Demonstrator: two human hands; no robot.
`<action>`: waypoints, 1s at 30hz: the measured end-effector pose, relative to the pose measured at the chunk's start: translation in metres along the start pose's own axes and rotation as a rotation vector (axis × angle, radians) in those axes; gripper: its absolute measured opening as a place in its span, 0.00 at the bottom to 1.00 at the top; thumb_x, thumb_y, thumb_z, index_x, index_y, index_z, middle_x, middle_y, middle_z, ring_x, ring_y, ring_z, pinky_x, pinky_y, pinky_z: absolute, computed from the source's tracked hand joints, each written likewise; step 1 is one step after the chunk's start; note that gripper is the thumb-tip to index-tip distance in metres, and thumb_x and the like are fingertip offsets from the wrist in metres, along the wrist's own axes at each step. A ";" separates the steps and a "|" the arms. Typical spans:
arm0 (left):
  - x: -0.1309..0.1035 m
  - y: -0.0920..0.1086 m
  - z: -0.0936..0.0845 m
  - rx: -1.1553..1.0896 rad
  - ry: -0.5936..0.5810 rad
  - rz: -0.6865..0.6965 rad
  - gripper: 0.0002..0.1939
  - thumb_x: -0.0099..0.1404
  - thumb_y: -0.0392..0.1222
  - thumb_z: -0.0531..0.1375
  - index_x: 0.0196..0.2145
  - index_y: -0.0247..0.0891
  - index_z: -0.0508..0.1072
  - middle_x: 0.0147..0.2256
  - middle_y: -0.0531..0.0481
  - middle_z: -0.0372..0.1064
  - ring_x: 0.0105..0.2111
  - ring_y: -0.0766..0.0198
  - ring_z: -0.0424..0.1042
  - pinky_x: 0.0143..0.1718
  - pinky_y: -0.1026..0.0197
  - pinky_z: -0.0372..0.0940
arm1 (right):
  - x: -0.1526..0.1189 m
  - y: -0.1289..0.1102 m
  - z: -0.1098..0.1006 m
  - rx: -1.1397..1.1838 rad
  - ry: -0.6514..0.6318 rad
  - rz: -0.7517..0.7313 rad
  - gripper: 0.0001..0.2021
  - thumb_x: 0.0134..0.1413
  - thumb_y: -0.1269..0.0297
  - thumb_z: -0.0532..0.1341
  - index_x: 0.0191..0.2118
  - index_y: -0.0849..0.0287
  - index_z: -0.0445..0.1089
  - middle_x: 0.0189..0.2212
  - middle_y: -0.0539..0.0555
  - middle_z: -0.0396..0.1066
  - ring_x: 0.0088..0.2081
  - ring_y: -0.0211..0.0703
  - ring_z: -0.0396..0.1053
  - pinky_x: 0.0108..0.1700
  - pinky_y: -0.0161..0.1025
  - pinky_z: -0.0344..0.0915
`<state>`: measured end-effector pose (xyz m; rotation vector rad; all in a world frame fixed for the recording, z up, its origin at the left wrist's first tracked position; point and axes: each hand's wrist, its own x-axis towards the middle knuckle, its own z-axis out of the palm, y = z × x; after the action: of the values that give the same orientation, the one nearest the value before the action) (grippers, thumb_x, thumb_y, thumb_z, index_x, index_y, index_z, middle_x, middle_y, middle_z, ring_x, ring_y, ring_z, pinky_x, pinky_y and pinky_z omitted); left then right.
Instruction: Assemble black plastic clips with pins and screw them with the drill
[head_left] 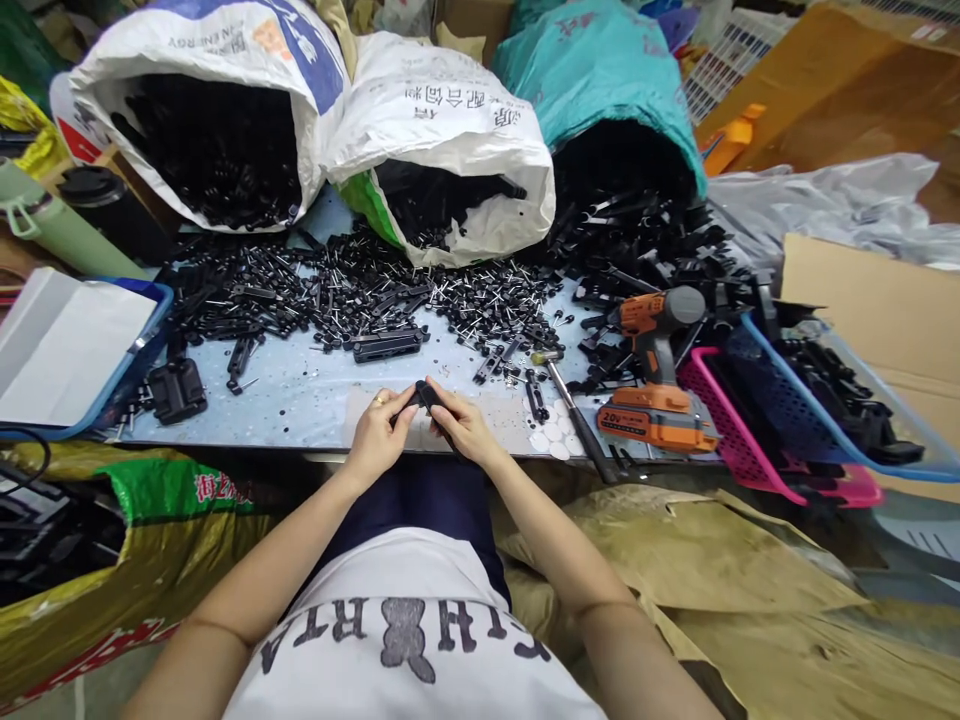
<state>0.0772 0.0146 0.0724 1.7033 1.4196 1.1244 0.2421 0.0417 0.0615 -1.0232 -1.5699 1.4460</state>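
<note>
Both hands meet at the front edge of the blue table [247,410]. My left hand [381,430] pinches the left side of a small black plastic part [425,393]. My right hand [463,425] is closed on the right side of the same part, and a dark piece runs down beneath its fingers, partly hidden. Just behind the hands lies a long black assembled piece [388,344]. Heaps of small black parts and silvery pins [487,300] spread behind it. A hammer [574,408] rests to the right, beside an orange cordless drill [656,370].
Three sacks of black parts stand at the back: a white one [322,60], another white one [442,110] and a teal one [600,70]. Blue [892,390] and pink [739,430] baskets sit at right, a blue tray [154,325] at left, near a green bottle [67,225].
</note>
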 end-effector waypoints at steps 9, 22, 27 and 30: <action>-0.010 0.010 0.021 -0.003 0.315 0.082 0.18 0.69 0.44 0.48 0.52 0.39 0.68 0.40 0.43 0.66 0.42 0.60 0.68 0.45 0.56 0.65 | -0.008 0.009 0.027 -0.117 0.066 -0.147 0.27 0.59 0.52 0.52 0.63 0.49 0.52 0.46 0.57 0.66 0.27 0.35 0.66 0.32 0.39 0.69; 0.022 -0.018 0.003 0.673 -0.465 0.412 0.23 0.60 0.26 0.51 0.49 0.47 0.69 0.45 0.45 0.68 0.52 0.52 0.61 0.59 0.34 0.41 | 0.047 -0.026 -0.150 -1.365 0.544 0.432 0.21 0.60 0.68 0.49 0.58 0.67 0.58 0.52 0.71 0.59 0.53 0.55 0.58 0.48 0.48 0.62; 0.023 -0.012 -0.001 0.844 -0.381 0.301 0.20 0.63 0.30 0.49 0.51 0.39 0.67 0.37 0.41 0.70 0.42 0.53 0.66 0.51 0.44 0.54 | 0.033 -0.025 -0.207 -1.330 0.760 0.942 0.18 0.58 0.73 0.48 0.52 0.74 0.62 0.46 0.78 0.63 0.50 0.56 0.65 0.45 0.49 0.63; 0.018 -0.012 -0.004 0.894 -0.384 0.272 0.20 0.64 0.30 0.47 0.51 0.37 0.67 0.37 0.40 0.69 0.41 0.52 0.66 0.45 0.47 0.57 | 0.031 -0.026 -0.219 -1.269 0.729 1.013 0.19 0.57 0.75 0.49 0.55 0.75 0.58 0.43 0.76 0.67 0.49 0.53 0.67 0.46 0.47 0.62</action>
<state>0.0694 0.0348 0.0672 2.6065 1.5640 0.2009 0.4291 0.1553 0.1040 -2.9408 -1.2980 0.1785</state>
